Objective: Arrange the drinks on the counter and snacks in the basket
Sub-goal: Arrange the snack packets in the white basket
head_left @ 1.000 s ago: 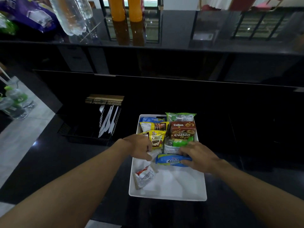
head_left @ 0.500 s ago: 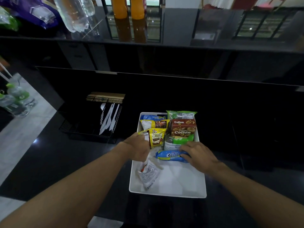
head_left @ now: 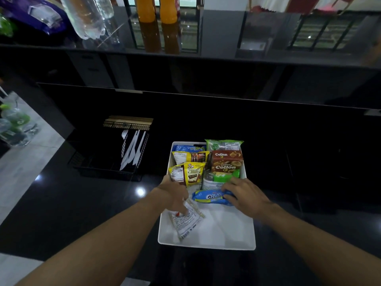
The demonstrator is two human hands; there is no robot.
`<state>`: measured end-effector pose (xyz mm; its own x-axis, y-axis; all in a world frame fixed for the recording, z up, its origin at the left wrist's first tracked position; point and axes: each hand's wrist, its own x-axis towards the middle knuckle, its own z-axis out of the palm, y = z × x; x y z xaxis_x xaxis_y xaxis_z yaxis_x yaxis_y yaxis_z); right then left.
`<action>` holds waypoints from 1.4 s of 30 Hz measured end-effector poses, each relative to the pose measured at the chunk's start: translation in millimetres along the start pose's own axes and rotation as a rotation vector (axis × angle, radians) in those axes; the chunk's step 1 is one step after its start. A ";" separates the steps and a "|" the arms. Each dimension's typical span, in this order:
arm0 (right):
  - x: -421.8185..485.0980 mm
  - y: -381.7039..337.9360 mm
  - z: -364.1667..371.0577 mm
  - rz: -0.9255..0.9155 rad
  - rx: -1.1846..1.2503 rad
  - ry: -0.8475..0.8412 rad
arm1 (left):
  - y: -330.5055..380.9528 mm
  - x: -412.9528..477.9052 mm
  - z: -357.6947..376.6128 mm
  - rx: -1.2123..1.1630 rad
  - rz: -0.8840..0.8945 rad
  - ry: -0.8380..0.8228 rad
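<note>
at 9 o'clock from the white basket (head_left: pixel 206 245) stands a black wire rack (head_left: pixel 127 123) with plastic cutlery (head_left: pixel 132 149). inside the basket, at its 8 o'clock, the left hand (head_left: pixel 175 195) pinches the top corner of a white packet (head_left: pixel 186 222); it looks light, thin and crinkly, so the sealed edge is the good place to take it. at the centre lies the blue biscuit pack (head_left: pixel 210 198), and the right hand (head_left: pixel 246 195) curls over its 3 o'clock end, gripping it. the biscuits are probably fragile; hold gently.
</note>
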<state>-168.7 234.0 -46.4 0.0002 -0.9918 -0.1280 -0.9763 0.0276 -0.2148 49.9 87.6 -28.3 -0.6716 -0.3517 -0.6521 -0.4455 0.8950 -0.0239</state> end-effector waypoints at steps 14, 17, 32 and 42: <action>0.6 3.3 1.5 0.002 0.056 -0.001 | -27.9 -10.1 -17.7 -0.444 0.032 0.286; 1.1 2.9 1.9 -0.003 0.071 -0.005 | -27.9 -13.9 -23.4 -0.417 0.053 0.396; 1.0 7.5 10.2 -0.038 0.039 -0.043 | -12.8 -2.8 -4.8 -0.126 -0.040 0.573; -1.6 9.7 10.6 -0.003 0.144 0.011 | -17.3 -4.7 0.1 -0.210 -0.072 0.514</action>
<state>-175.8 237.1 -58.5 0.0002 -0.9932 -0.1162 -0.9350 0.0410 -0.3523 60.8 73.9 -24.9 -0.8139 -0.5455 -0.2002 -0.5740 0.8083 0.1313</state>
